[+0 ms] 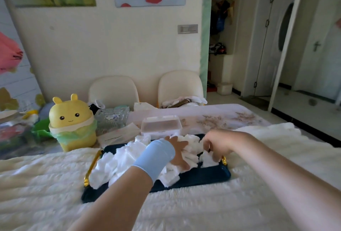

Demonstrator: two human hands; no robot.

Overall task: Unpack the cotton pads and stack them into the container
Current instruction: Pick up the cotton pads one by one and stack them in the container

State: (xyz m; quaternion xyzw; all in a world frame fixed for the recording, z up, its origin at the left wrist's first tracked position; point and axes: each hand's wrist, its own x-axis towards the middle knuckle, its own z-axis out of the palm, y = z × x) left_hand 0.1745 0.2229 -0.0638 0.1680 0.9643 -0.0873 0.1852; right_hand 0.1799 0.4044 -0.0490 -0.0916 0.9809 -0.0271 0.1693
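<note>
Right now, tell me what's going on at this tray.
A person has both hands in a loose heap of pads on the tray. The left hand lies spread on the pile; the right hand pinches some pads at the right end. The container stands just behind the tray; whether it holds any pads cannot be told.
</note>
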